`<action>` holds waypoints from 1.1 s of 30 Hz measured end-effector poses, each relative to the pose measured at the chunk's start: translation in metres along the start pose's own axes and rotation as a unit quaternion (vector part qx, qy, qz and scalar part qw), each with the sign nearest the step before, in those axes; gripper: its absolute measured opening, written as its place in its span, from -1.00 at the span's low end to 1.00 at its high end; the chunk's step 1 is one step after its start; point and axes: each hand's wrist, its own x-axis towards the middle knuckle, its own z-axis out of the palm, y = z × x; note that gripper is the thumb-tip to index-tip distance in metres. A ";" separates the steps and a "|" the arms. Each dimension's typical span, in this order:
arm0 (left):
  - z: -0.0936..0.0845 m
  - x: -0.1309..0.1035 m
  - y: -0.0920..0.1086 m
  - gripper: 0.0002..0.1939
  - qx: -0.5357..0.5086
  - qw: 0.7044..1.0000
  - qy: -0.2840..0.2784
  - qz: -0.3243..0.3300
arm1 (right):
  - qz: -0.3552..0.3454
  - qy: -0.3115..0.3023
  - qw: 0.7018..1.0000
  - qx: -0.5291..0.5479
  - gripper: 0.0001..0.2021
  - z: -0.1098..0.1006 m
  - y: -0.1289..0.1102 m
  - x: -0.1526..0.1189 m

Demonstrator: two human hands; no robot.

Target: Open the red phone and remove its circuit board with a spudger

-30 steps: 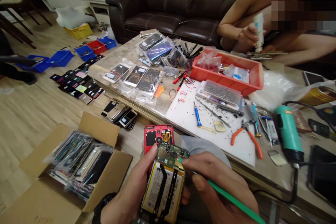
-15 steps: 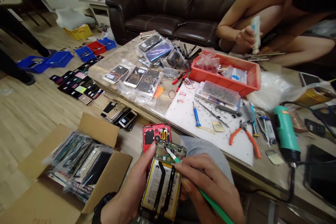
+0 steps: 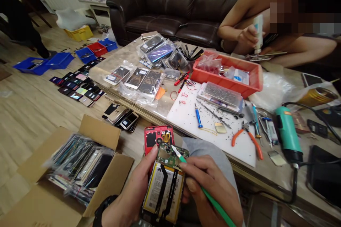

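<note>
My left hand [image 3: 133, 191] grips an opened phone [image 3: 162, 195] by its left side, with the battery and green circuit board [image 3: 166, 156] facing up. Behind the phone's top edge is a red back cover [image 3: 153, 136] with a camera hole and a gold coil. In my right hand [image 3: 213, 188] is a green-handled pry tool [image 3: 217, 205], closed between the fingers like a pen. Its pale pointed blade lies over the upper part of the board; whether it touches is hard to tell. Two black flex cables run down the battery.
A cardboard box [image 3: 106, 184] of bagged phones stands at left. On the table lie orange-handled pliers [image 3: 246, 138], a blue screwdriver [image 3: 198, 116], a red bin [image 3: 226, 78] and a green heat gun [image 3: 289, 134]. Across the table a person holds a white bottle [image 3: 258, 33].
The pry tool's tip has shifted slightly up and to the right on the circuit board. My left hand keeps the phone in nearly the same place. At far left another person's legs have moved.
</note>
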 end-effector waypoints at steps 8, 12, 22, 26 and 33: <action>-0.003 0.001 -0.002 -0.45 0.018 0.999 0.042 0.029 | -0.030 -0.043 0.998 0.041 -0.67 -0.010 -0.002 0.007; 0.000 0.000 -0.001 -0.45 0.017 0.999 0.036 0.036 | -0.033 -0.056 0.997 0.034 -0.73 -0.011 -0.003 0.010; -0.007 0.002 -0.003 -0.46 0.017 0.999 0.016 0.031 | 0.010 -0.041 0.993 0.107 -0.75 -0.006 -0.006 0.011; -0.007 0.001 -0.004 -0.44 0.015 1.000 0.008 0.016 | 0.009 -0.031 0.993 0.118 -0.75 -0.006 -0.007 0.010; -0.005 -0.001 -0.003 -0.35 0.038 0.998 -0.051 -0.026 | 0.021 0.008 0.996 0.088 -0.81 -0.006 -0.011 0.021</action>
